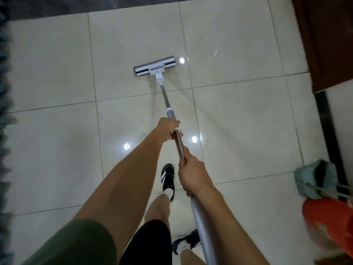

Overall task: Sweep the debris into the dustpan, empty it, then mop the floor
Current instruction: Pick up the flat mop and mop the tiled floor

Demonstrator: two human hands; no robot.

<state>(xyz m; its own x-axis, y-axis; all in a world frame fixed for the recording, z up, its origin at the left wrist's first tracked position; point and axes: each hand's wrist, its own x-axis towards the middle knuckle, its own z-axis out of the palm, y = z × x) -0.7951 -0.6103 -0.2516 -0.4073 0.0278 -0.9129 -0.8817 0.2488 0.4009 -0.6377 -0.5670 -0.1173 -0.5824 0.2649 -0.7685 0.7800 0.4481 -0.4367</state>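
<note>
A flat mop with a white and grey head (154,68) rests on the pale tiled floor (57,131) ahead of me, its metal handle (165,96) slanting back toward my body. My left hand (169,131) grips the handle just below a grey collar. Lower on the same handle, my right hand (192,172) is closed around it, nearer my waist. A teal dustpan with a broom (315,178) leans at the right edge of the view.
An orange bin (328,220) stands at the lower right beside the dustpan. Dark wooden furniture (330,44) fills the upper right corner. A shaggy grey-blue rug edge (4,92) runs along the left. My feet in black shoes (168,178) stand on the tiles.
</note>
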